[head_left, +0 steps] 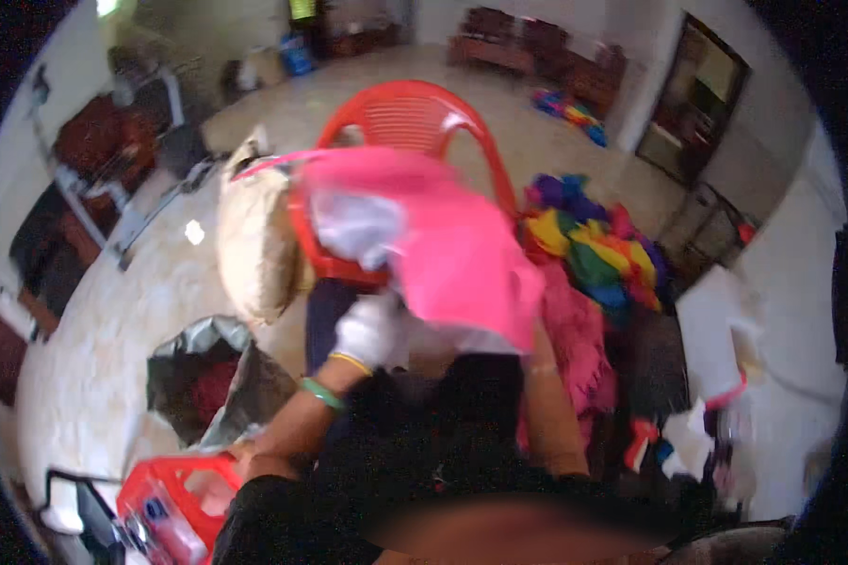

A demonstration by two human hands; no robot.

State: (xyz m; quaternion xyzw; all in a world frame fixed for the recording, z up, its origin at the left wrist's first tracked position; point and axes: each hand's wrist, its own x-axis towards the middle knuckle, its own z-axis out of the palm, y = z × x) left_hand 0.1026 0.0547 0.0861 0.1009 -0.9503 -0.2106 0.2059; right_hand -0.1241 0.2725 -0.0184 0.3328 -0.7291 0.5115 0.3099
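Note:
A bright pink cloth (452, 245), with a white patch (353, 224) at its left part, is spread in the air before me and smeared by motion. My left hand (368, 330) wears a white glove and sits just below the cloth's left part. Its fingers look curled in; what they hold is hidden. My right forearm (553, 414) reaches up to the cloth's lower right corner, where the pink fabric covers my right hand. Behind the cloth stands a red plastic chair (400, 99), its seat partly covered.
A full cream sack (252, 240) leans left of the chair. An open grey bag (174, 391) with dark red contents and a red plastic stool (146, 480) are at lower left. Rainbow fabric (598, 250) and pink fabric (579, 348) are heaped at right, beside a white table (791, 395).

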